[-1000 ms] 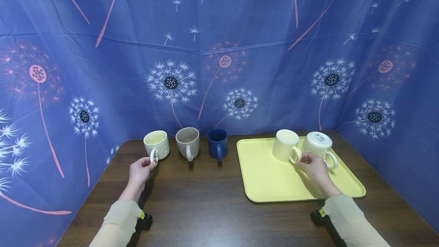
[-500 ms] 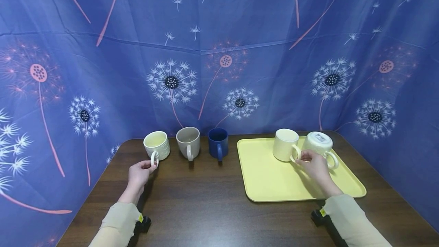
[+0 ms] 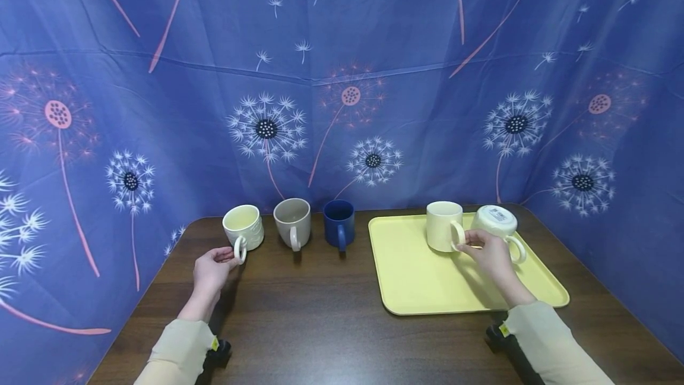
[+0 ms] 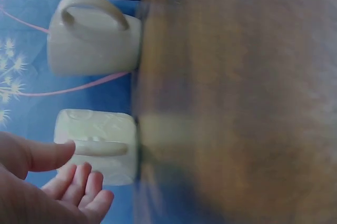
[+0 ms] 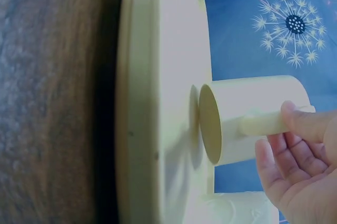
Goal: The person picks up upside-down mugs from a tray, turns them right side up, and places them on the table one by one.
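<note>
In the head view my left hand (image 3: pixel 210 272) is beside the handle of an embossed cream mug (image 3: pixel 243 227), upright at the left of the table. The left wrist view shows my thumb by that handle, with my other fingers loose and apart from it. My right hand (image 3: pixel 488 254) holds a plain cream mug (image 3: pixel 442 226) by its handle, upside down at the tray. The right wrist view shows my thumb against the handle and a little of the mug's inside (image 5: pixel 210 124) at its rim, close over the yellow tray (image 5: pixel 181 45).
A second cream mug (image 3: pixel 495 223) stands upside down at the tray's back right. A grey mug (image 3: pixel 292 222) and a dark blue mug (image 3: pixel 339 223) stand in line with the embossed one. Behind the brown table (image 3: pixel 315 314) hangs a blue dandelion-print cloth (image 3: pixel 342 34).
My left hand has drawn slightly left, its fingers loosening from the embossed mug's handle. The plain mug in my right hand has turned from tilted to nearly straight.
</note>
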A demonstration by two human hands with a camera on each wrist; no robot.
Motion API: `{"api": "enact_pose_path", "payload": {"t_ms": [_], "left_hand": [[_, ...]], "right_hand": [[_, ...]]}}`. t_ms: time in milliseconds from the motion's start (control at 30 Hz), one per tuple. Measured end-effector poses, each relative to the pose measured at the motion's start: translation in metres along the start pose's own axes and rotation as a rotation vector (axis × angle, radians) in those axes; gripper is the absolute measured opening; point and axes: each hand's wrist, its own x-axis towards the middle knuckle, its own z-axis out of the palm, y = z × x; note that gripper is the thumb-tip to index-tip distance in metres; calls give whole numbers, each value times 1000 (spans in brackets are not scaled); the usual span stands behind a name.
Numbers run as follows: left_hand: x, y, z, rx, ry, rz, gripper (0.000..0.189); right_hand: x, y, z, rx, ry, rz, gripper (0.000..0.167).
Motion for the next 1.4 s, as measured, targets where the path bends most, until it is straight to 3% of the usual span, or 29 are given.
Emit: {"api": "enact_pose_path", "payload": {"t_ms": [167, 500, 667, 900, 1400], "left_hand": [[-5, 16, -5, 18, 44, 40, 31], [-23, 47, 3, 118, 14, 180, 31], [-32, 57, 6, 164, -28, 266, 27], [-41, 68, 11, 175, -83, 326, 25], [-54, 88, 27, 114, -177, 445, 28]], "right_hand": [[1, -8, -1, -11, -25, -11, 27], [8, -18, -3, 12, -54, -7, 27], [9, -24, -6, 28, -89, 16, 27], [11, -32, -12, 35, -119, 39, 27], [10, -39, -19, 55, -144, 52, 25]]}}
